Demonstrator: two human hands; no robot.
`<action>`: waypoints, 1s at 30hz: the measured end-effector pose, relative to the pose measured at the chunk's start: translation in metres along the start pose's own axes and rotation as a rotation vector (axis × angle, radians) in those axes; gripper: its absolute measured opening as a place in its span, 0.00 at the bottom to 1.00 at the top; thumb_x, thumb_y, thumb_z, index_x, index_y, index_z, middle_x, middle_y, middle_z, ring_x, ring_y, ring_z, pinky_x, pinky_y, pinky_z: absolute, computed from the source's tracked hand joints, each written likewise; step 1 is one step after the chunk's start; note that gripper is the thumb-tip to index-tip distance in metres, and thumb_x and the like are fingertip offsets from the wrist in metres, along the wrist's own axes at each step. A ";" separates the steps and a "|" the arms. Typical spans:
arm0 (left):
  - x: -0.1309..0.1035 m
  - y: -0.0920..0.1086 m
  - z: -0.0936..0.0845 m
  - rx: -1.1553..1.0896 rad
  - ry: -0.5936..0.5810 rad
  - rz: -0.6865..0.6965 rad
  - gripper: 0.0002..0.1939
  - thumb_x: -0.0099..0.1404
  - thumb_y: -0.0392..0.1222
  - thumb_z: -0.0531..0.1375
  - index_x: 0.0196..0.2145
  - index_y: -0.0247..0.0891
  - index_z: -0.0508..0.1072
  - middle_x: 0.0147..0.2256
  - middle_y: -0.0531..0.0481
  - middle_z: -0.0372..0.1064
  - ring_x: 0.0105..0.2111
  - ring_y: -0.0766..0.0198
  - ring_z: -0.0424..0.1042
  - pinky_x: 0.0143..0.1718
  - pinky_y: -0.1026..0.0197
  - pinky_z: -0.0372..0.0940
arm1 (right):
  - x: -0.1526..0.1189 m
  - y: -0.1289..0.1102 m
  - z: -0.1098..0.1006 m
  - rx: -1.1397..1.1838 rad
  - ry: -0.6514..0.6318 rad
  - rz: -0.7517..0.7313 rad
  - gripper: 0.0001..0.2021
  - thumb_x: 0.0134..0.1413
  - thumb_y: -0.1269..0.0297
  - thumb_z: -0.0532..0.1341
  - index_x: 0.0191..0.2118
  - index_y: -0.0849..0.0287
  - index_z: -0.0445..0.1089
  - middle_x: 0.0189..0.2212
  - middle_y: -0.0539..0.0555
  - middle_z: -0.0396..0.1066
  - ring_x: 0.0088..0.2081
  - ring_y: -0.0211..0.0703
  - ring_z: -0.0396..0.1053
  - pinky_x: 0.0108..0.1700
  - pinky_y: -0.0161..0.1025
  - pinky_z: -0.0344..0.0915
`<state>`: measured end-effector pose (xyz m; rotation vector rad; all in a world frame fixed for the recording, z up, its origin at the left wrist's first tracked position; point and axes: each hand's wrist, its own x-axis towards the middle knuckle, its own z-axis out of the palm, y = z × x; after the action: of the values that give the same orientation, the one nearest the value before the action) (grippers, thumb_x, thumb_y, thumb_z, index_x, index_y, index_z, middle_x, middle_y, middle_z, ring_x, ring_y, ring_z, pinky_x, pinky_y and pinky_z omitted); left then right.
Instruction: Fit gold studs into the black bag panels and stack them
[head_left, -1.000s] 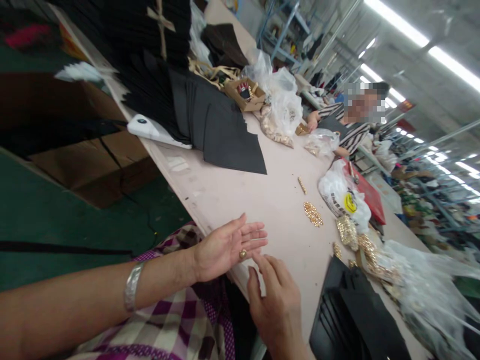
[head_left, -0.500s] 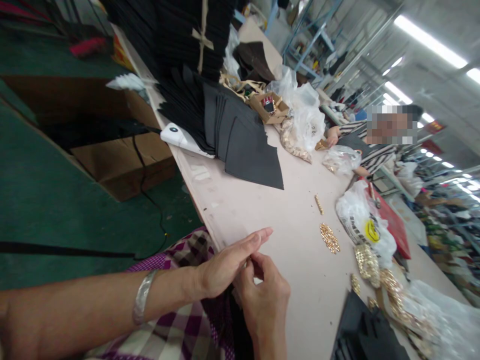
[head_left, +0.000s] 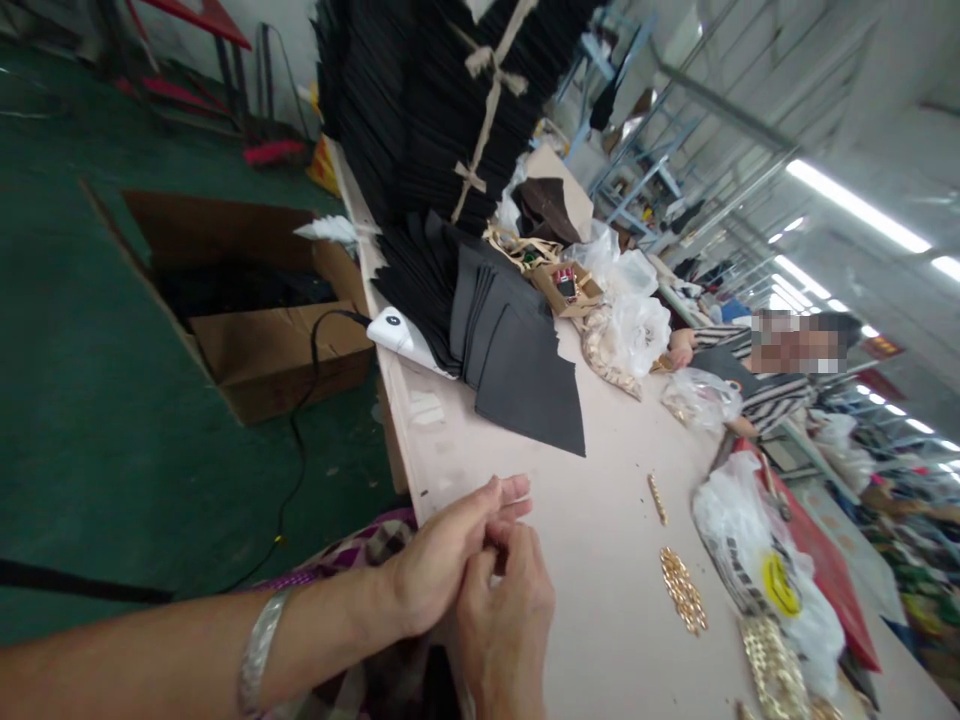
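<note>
My left hand [head_left: 450,565], with a silver bracelet on its wrist, is cupped at the near edge of the pale table [head_left: 600,600]. Pressed against its palm, my right hand [head_left: 506,615] has its thumb and fingers pinched together. Whatever lies between the two hands is hidden. To the right of them are a small pile of gold-coloured pieces [head_left: 682,590] and a short gold strip [head_left: 657,498]. Beyond the hands, dark grey flat pieces [head_left: 532,385] lie fanned out.
A white device [head_left: 409,340] with a black cable rests at the table's left edge, above an open cardboard box [head_left: 285,350] on the floor. Tied black stacks [head_left: 420,110] stand behind. Plastic bags [head_left: 750,530] lie at right; a person [head_left: 731,365] in stripes is across the table.
The view has shifted, so the table and its contents appear lower. My right hand has its fingers folded closer against my left palm, and my left fingers are more curled.
</note>
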<state>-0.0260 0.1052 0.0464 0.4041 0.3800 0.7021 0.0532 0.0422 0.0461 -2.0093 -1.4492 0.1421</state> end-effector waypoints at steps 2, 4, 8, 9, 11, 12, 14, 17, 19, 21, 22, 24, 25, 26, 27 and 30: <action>0.008 0.020 -0.001 -0.083 0.130 0.010 0.23 0.73 0.54 0.50 0.50 0.33 0.72 0.57 0.37 0.68 0.59 0.55 0.66 0.63 0.54 0.57 | 0.010 -0.009 0.008 0.043 -0.006 -0.105 0.13 0.57 0.70 0.52 0.41 0.57 0.72 0.35 0.58 0.75 0.36 0.50 0.73 0.38 0.43 0.67; 0.014 0.042 -0.003 -0.164 0.257 0.036 0.20 0.73 0.51 0.50 0.44 0.33 0.74 0.49 0.39 0.74 0.51 0.59 0.73 0.56 0.59 0.64 | 0.023 -0.018 0.012 0.153 -0.070 -0.196 0.15 0.62 0.70 0.50 0.45 0.58 0.73 0.36 0.57 0.74 0.37 0.47 0.73 0.38 0.40 0.67; 0.020 0.075 -0.014 -0.214 0.386 0.120 0.17 0.72 0.48 0.53 0.39 0.32 0.74 0.39 0.43 0.76 0.36 0.65 0.76 0.34 0.66 0.68 | 0.070 -0.016 0.016 0.316 -0.152 -0.229 0.12 0.65 0.67 0.52 0.43 0.57 0.72 0.37 0.54 0.76 0.38 0.42 0.73 0.42 0.36 0.67; 0.020 0.079 -0.017 -0.180 0.406 0.136 0.16 0.72 0.47 0.53 0.40 0.32 0.74 0.39 0.43 0.76 0.35 0.66 0.75 0.30 0.68 0.67 | 0.087 -0.009 0.018 0.292 -0.125 -0.221 0.11 0.65 0.67 0.52 0.42 0.58 0.72 0.38 0.54 0.76 0.40 0.42 0.73 0.44 0.36 0.66; 0.019 0.082 -0.022 -0.063 0.458 0.159 0.15 0.72 0.46 0.54 0.41 0.32 0.74 0.43 0.42 0.75 0.34 0.67 0.75 0.25 0.70 0.63 | 0.124 0.008 0.024 0.140 -0.058 -0.225 0.11 0.66 0.67 0.51 0.42 0.59 0.71 0.39 0.56 0.76 0.42 0.43 0.72 0.46 0.38 0.65; 0.019 0.082 -0.024 0.009 0.481 0.172 0.13 0.71 0.45 0.56 0.42 0.32 0.74 0.45 0.41 0.74 0.34 0.68 0.75 0.24 0.71 0.62 | 0.142 0.017 0.028 0.029 -0.047 -0.242 0.11 0.66 0.68 0.50 0.42 0.60 0.71 0.39 0.57 0.76 0.42 0.45 0.71 0.46 0.39 0.64; 0.017 0.080 -0.027 0.143 0.508 0.205 0.11 0.68 0.43 0.60 0.43 0.32 0.74 0.50 0.41 0.72 0.36 0.67 0.76 0.23 0.71 0.61 | 0.168 0.034 0.036 -0.162 -0.072 -0.300 0.12 0.65 0.71 0.50 0.41 0.60 0.70 0.38 0.57 0.76 0.42 0.47 0.70 0.45 0.40 0.63; 0.015 0.079 -0.032 0.274 0.525 0.225 0.16 0.63 0.42 0.64 0.47 0.33 0.73 0.53 0.40 0.69 0.33 0.66 0.76 0.20 0.71 0.58 | 0.174 0.048 0.039 -0.252 -0.146 -0.374 0.10 0.63 0.74 0.52 0.38 0.59 0.70 0.35 0.57 0.75 0.39 0.48 0.67 0.43 0.40 0.61; 0.013 0.080 -0.036 0.350 0.531 0.202 0.23 0.61 0.44 0.66 0.52 0.34 0.71 0.48 0.40 0.72 0.28 0.68 0.74 0.18 0.70 0.56 | 0.155 0.052 0.032 -0.246 -0.183 -0.426 0.10 0.64 0.75 0.51 0.37 0.59 0.69 0.34 0.56 0.74 0.38 0.47 0.66 0.43 0.40 0.61; 0.009 0.081 -0.039 0.447 0.496 0.168 0.29 0.61 0.46 0.66 0.57 0.33 0.67 0.34 0.46 0.74 0.24 0.69 0.70 0.18 0.70 0.55 | 0.122 0.051 0.018 -0.217 -0.236 -0.470 0.11 0.65 0.75 0.50 0.38 0.58 0.68 0.33 0.55 0.73 0.37 0.46 0.66 0.42 0.40 0.60; 0.006 0.081 -0.041 0.501 0.462 0.139 0.30 0.61 0.47 0.66 0.57 0.32 0.66 0.26 0.51 0.72 0.21 0.69 0.67 0.17 0.70 0.54 | 0.102 0.050 0.009 -0.187 -0.265 -0.474 0.11 0.66 0.75 0.50 0.38 0.58 0.68 0.33 0.54 0.72 0.36 0.46 0.66 0.42 0.40 0.60; -0.001 0.079 -0.043 0.598 0.379 0.054 0.27 0.60 0.51 0.66 0.52 0.32 0.70 0.18 0.57 0.65 0.16 0.71 0.60 0.15 0.71 0.49 | 0.061 0.047 -0.009 -0.093 -0.339 -0.426 0.11 0.66 0.74 0.50 0.37 0.57 0.68 0.32 0.52 0.71 0.35 0.45 0.66 0.40 0.39 0.60; -0.005 0.076 -0.044 0.627 0.345 0.004 0.25 0.58 0.52 0.67 0.47 0.32 0.73 0.18 0.57 0.65 0.15 0.72 0.59 0.15 0.71 0.49 | 0.042 0.045 -0.018 -0.028 -0.392 -0.384 0.11 0.66 0.74 0.51 0.37 0.56 0.68 0.32 0.52 0.72 0.36 0.44 0.66 0.40 0.38 0.60; -0.009 0.073 -0.044 0.635 0.316 -0.042 0.24 0.56 0.54 0.68 0.43 0.32 0.74 0.20 0.55 0.68 0.16 0.71 0.62 0.16 0.70 0.52 | 0.025 0.043 -0.026 0.050 -0.449 -0.342 0.10 0.66 0.74 0.53 0.37 0.56 0.69 0.32 0.51 0.72 0.36 0.43 0.67 0.40 0.37 0.61; -0.012 0.069 -0.045 0.626 0.290 -0.077 0.23 0.55 0.54 0.69 0.39 0.33 0.75 0.23 0.52 0.72 0.20 0.69 0.67 0.19 0.69 0.57 | 0.011 0.041 -0.033 0.139 -0.505 -0.297 0.10 0.65 0.73 0.54 0.36 0.56 0.71 0.33 0.51 0.72 0.37 0.42 0.68 0.41 0.37 0.61; -0.022 0.055 -0.046 0.561 0.266 -0.128 0.21 0.53 0.54 0.70 0.36 0.34 0.76 0.31 0.47 0.78 0.32 0.59 0.76 0.30 0.64 0.68 | -0.011 0.039 -0.046 0.386 -0.564 -0.127 0.08 0.62 0.71 0.59 0.34 0.55 0.75 0.34 0.51 0.74 0.38 0.40 0.70 0.41 0.35 0.64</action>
<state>-0.0920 0.1390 0.0377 0.8119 0.8546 0.5167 0.1006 0.0057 0.0572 -1.6177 -1.7155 0.9205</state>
